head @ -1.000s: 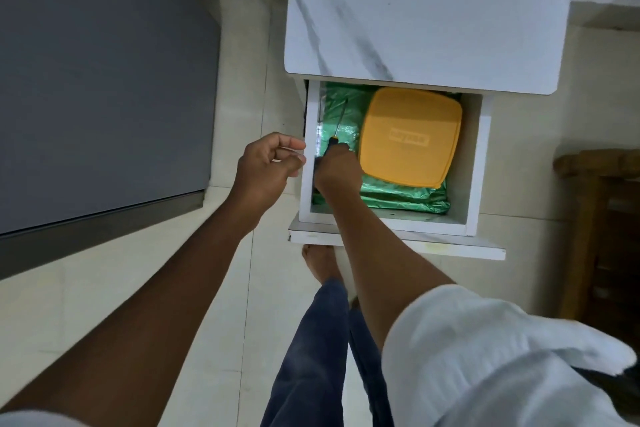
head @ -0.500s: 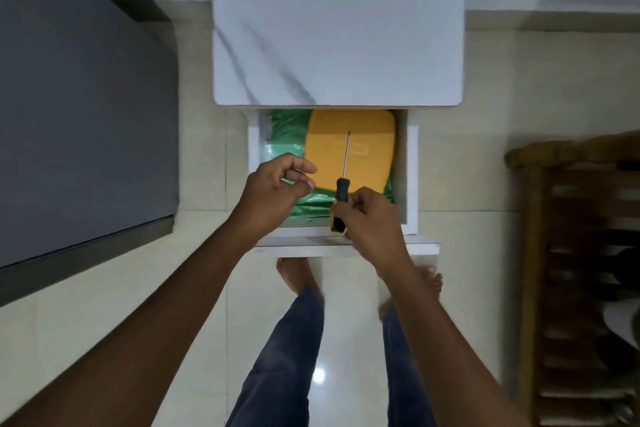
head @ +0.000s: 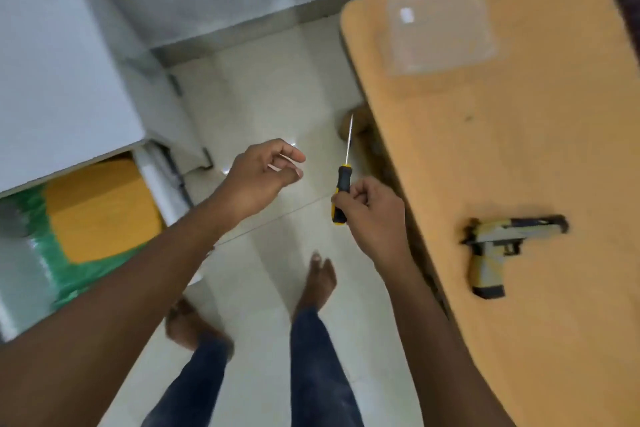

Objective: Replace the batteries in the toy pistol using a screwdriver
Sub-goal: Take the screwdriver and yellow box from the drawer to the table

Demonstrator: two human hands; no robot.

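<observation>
The right hand (head: pixel 372 218) grips the screwdriver (head: pixel 343 189) by its black-and-yellow handle, shaft pointing up and away, over the floor just beside the surface (head: pixel 502 156). The left hand (head: pixel 259 180) hovers nearby, fingers loosely curled, pinching something small and pale that is too blurred to identify. The pistol (head: pixel 498 246) lies on the surface, well apart from both hands. A drawer (head: pixel 152 180) stands open at left.

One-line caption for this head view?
Right hand holds a screwdriver over the floor; toy pistol lies on the table.
</observation>
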